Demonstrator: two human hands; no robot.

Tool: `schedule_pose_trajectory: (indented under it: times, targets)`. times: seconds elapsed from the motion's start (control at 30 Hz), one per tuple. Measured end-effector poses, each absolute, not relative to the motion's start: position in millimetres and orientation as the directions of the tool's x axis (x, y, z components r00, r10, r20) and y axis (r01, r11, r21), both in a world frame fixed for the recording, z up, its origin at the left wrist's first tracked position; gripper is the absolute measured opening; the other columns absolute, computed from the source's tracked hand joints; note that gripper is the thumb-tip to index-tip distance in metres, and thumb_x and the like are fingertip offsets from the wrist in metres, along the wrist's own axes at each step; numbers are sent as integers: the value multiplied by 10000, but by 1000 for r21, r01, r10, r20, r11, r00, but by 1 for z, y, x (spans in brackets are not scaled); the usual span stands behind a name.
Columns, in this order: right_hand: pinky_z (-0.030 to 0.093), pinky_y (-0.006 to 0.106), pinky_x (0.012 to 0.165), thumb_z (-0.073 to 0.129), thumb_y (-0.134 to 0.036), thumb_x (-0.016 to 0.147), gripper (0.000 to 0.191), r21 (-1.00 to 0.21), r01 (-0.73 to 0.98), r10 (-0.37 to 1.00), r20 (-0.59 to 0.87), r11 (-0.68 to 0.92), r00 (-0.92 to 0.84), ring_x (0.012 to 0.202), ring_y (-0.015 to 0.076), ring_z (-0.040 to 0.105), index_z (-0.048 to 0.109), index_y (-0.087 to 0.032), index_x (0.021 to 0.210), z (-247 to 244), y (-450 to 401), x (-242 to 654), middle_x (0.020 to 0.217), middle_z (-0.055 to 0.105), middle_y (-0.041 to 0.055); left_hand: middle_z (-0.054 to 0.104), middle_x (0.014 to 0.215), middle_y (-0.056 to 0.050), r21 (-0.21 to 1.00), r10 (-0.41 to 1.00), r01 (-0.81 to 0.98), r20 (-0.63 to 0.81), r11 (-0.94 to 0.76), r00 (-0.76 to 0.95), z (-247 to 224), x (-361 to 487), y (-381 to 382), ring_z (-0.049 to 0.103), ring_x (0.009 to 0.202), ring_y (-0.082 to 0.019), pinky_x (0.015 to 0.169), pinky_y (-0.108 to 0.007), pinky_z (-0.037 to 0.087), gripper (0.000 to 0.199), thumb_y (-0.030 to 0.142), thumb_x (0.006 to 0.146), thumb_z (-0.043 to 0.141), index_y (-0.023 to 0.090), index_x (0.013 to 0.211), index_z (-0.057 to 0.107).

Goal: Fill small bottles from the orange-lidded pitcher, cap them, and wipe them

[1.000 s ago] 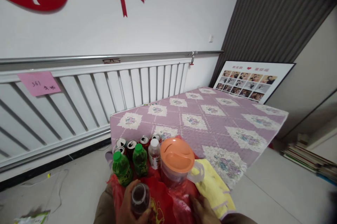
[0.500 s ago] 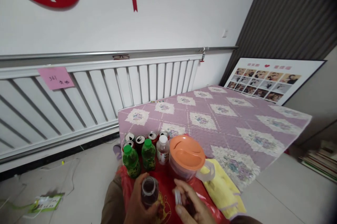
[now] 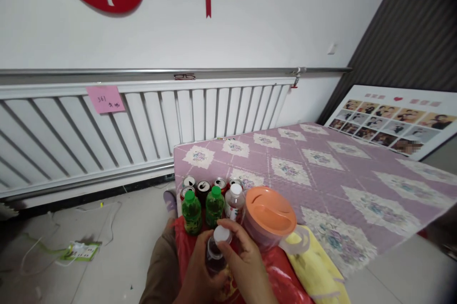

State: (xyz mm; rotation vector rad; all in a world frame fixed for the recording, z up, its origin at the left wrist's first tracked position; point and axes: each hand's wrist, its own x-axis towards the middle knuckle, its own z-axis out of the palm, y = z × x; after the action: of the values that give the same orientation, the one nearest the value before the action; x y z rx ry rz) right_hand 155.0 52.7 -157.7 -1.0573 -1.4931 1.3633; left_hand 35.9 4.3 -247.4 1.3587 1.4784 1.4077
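Observation:
My left hand (image 3: 202, 268) is wrapped round a clear plastic bottle (image 3: 215, 252) that stands upright over the red plastic bag. On the bottle's mouth sits a white cap (image 3: 222, 234), gripped between the thumb and fingers of my right hand (image 3: 246, 261). Just beyond are two green-capped bottles (image 3: 192, 218) and a clear bottle (image 3: 234, 201) with a white cap. Several opened drink cans (image 3: 203, 187) stand behind them. Right of these is a tub with an orange lid (image 3: 269, 211).
The red plastic bag (image 3: 282, 270) lies under the items, with a yellow cloth (image 3: 314, 266) at its right. A purple quilted bed cover (image 3: 250, 161) stretches back to a white radiator (image 3: 143, 127). A power strip (image 3: 82, 251) with cables lies on the floor at left.
My right hand has brought the white cap left onto the mouth of the open bottle held in my left hand. The whole view has shifted, so the scene sits further right.

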Motion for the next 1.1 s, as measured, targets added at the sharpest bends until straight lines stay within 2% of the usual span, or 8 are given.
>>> schedule_pose_trajectory:
  times: [0.1,0.27,0.5,0.63,0.8,0.93,1.1]
  targets:
    - [484,399,1002,664,-236,706,354,-993,79,948,59,88,-312,1110,267,653,728,-227,1054,-168,51,151,1143,722,84,634,1258,-141,969,959,196,188,-147,-210,-241,38,5,641,1154,-291,950,-435,557,635,168,695,675,184,1284,438]
    - [518,381,962,670,-199,669,303,-973,138,940,137,187,-312,1076,267,671,746,-236,960,-181,51,153,1082,731,87,605,1281,-123,948,934,244,263,-204,-240,-242,40,6,610,1179,-267,987,-421,525,627,141,702,630,189,1296,436]
    - [481,378,1020,623,-151,732,375,-895,281,859,184,347,-478,1160,250,614,719,-246,1082,-175,58,160,1182,682,92,600,1258,-121,939,930,282,271,-198,-247,-245,40,5,618,1132,-261,960,-405,522,660,117,673,652,192,1295,442]
    - [447,398,1048,621,-129,761,427,-815,383,775,122,435,-620,1174,251,582,686,-217,1174,-155,66,161,1199,658,99,586,1280,-115,919,921,326,308,-223,-238,-249,38,6,598,1165,-266,984,-416,504,713,62,652,634,205,1319,430]
    - [464,344,962,648,-70,752,424,-666,499,639,-44,554,-768,1077,233,595,698,-205,1152,-114,75,157,1136,657,84,597,1258,-101,926,923,317,290,-205,-251,-246,38,7,589,1164,-266,1008,-416,481,720,50,629,639,211,1301,440]
    - [457,289,907,649,-39,760,435,-608,490,546,-110,624,-831,1016,200,604,701,-251,1136,-94,81,152,1087,652,50,595,1249,-93,941,936,303,236,-153,-262,-244,38,5,580,1146,-272,1004,-416,463,727,63,602,672,217,1278,455]
    - [457,291,888,659,-44,764,476,-558,491,480,-180,669,-859,1000,207,608,674,-257,1190,-88,87,149,1098,639,57,605,1200,-76,951,948,289,186,-109,-256,-245,36,4,581,1100,-268,971,-407,459,708,88,588,697,225,1246,474]
